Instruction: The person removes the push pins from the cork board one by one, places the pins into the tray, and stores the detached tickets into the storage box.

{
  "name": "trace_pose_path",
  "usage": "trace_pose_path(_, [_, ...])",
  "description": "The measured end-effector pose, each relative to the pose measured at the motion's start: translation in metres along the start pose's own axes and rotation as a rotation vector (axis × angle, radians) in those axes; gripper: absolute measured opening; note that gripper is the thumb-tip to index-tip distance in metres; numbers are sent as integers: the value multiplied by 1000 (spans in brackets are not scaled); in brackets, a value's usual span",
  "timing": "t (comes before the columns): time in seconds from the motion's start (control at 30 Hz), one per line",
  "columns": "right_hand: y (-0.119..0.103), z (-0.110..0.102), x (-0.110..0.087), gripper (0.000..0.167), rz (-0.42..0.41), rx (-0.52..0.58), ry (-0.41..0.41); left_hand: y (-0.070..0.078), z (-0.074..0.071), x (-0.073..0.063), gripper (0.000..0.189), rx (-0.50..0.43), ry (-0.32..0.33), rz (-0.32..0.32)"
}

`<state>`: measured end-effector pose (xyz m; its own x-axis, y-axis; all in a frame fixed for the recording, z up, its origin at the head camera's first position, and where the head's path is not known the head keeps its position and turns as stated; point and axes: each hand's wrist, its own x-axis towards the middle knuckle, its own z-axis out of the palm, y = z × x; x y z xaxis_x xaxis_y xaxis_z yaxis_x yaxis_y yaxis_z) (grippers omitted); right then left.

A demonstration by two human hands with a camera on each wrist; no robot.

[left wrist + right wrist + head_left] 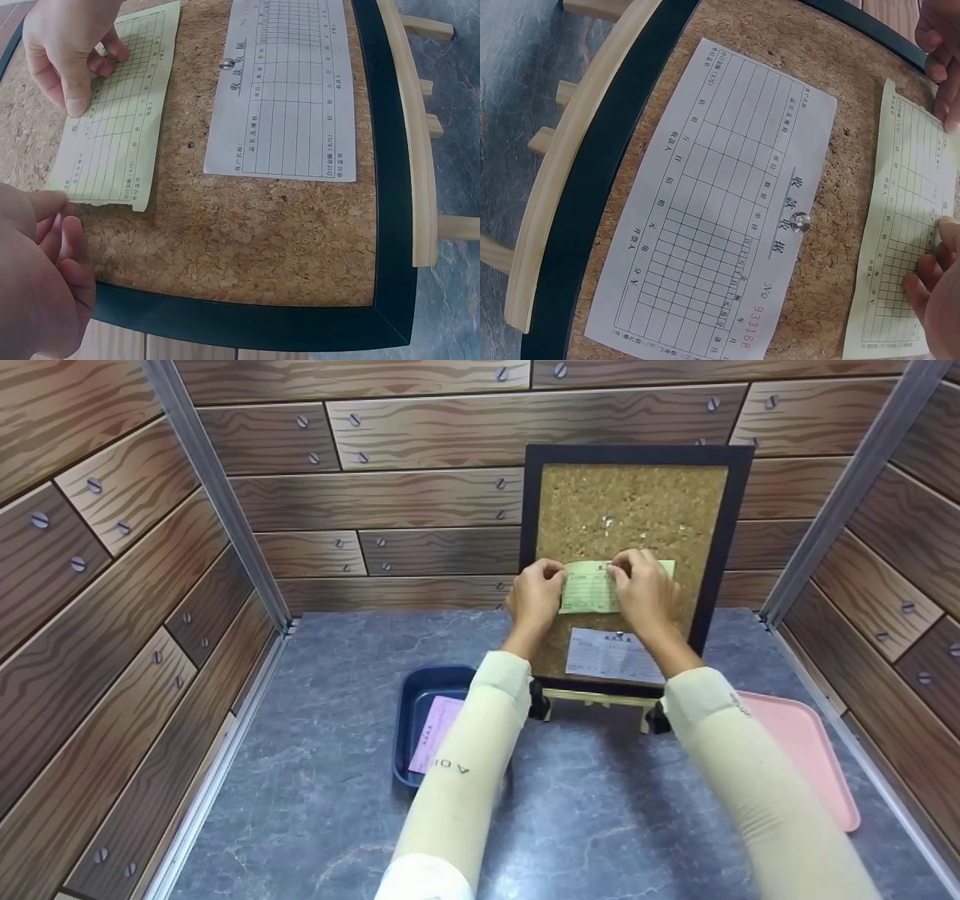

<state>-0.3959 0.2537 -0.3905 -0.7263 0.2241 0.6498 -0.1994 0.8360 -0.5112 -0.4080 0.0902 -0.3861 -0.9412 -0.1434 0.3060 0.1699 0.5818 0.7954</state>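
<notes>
A green receipt slip (589, 591) lies sideways against the framed cork board (637, 499), above a white receipt slip (600, 652). My left hand (534, 596) pinches the green slip's left edge between thumb and fingers, also seen on the slip (120, 150) in the left wrist view. At the middle of its top edge, by the printed title, my right hand (646, 591) grips with the thumb pressed down and fingers curled; whatever its fingertips cover is hidden. A clear pushpin (800, 222) holds the white slip by its title.
The board leans on a small wooden easel (600, 699) with black feet. A dark blue tray (405, 720) with a pink slip (429, 739) stands at left, partly behind my sleeve. A pink tray (810, 742) lies at right. More pins (607, 521) dot the upper cork.
</notes>
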Motion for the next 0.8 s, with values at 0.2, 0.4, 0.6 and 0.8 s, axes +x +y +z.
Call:
trace_pose_path(0.2, [2, -3, 1, 15, -4, -15, -3, 2, 2, 0, 10, -20, -16, -8])
trace_pose_path(0.4, [3, -3, 2, 15, -3, -11, -23, 2, 3, 0, 10, -23, -14, -13])
trace_pose_path(0.6, [3, -2, 2, 14, -14, -18, -18, 0, 1, 0, 10, -29, -6, -6])
trace_pose_path(0.8, [2, 0, 1, 14, -17, -16, -27, -2, -1, 1, 10, -32, -5, 2])
